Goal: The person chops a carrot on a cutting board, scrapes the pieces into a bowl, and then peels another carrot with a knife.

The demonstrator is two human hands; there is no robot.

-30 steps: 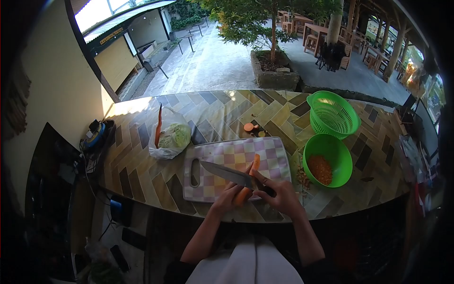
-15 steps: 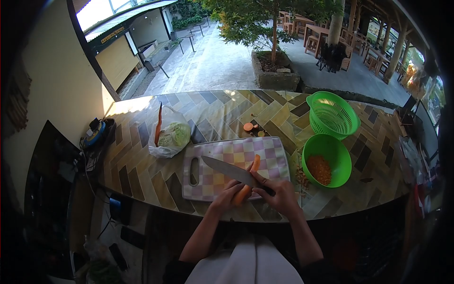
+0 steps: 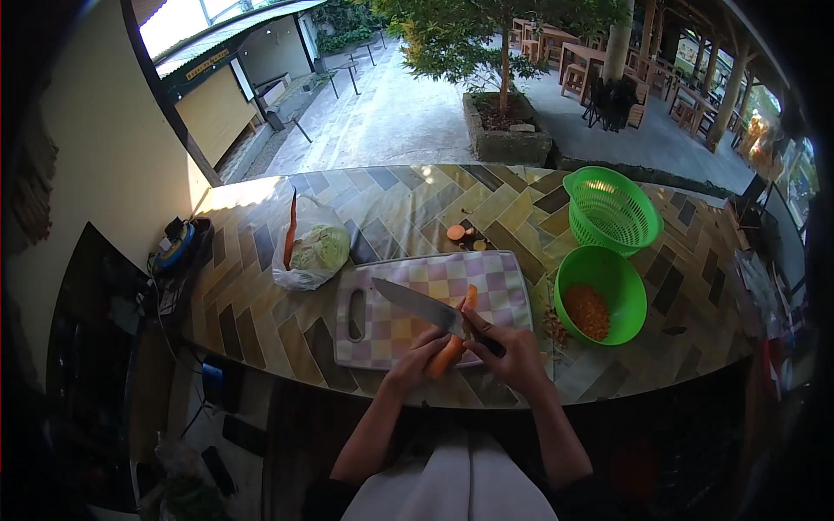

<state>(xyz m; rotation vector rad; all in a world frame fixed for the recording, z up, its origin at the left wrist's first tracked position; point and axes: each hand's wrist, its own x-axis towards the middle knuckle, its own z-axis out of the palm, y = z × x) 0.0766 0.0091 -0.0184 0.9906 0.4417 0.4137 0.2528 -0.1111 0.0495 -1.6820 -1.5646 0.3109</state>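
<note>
My left hand (image 3: 414, 359) is closed around the thick end of a carrot (image 3: 445, 358) over the near edge of the cutting board. In my right hand (image 3: 512, 356) is a large kitchen knife (image 3: 415, 306), gripped by its dark handle. The blade points away to the left and crosses the carrot, whose thin end shows beyond it. Beneath both hands lies the checkered cutting board (image 3: 395, 271), pink, white and yellow, with a handle slot at its left. My fingers hide part of the carrot's middle.
Right of the board, a green bowl (image 3: 637, 295) holds chopped orange pieces, with a green colander (image 3: 617, 204) behind it. Peelings (image 3: 553, 328) lie beside the bowl. Carrot ends (image 3: 456, 233) sit behind the board. At the left, a plastic bag (image 3: 300, 276) holds cabbage (image 3: 323, 249) and a carrot.
The knife blade has shifted slightly to the right and its angle against the carrot has turned a little. Both hands keep their grips, nearly in place.
</note>
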